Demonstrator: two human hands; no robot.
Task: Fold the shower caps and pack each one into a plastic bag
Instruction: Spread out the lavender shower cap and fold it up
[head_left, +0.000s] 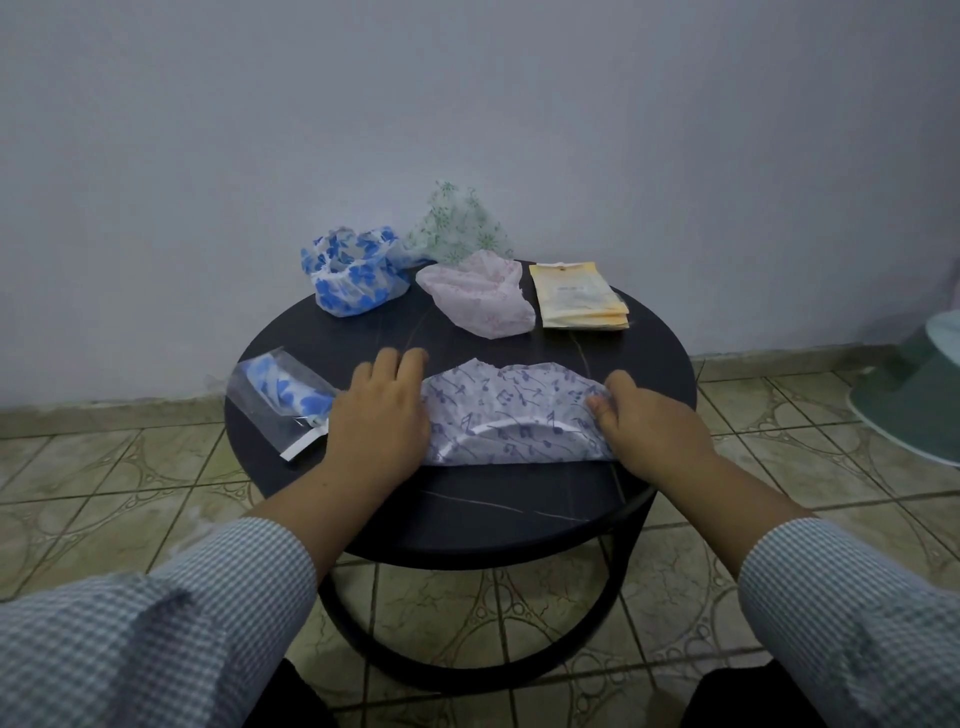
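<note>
Lilac shower cap with a music-note print lies folded in a half circle at the near side of the round black table. Left hand presses flat on its left end, fingers straight. Right hand pinches its right end. Just beside the left hand is a clear plastic bag holding a blue-flowered cap. Farther back are a blue cap, a pink cap, a green cap and a stack of yellow packets.
</note>
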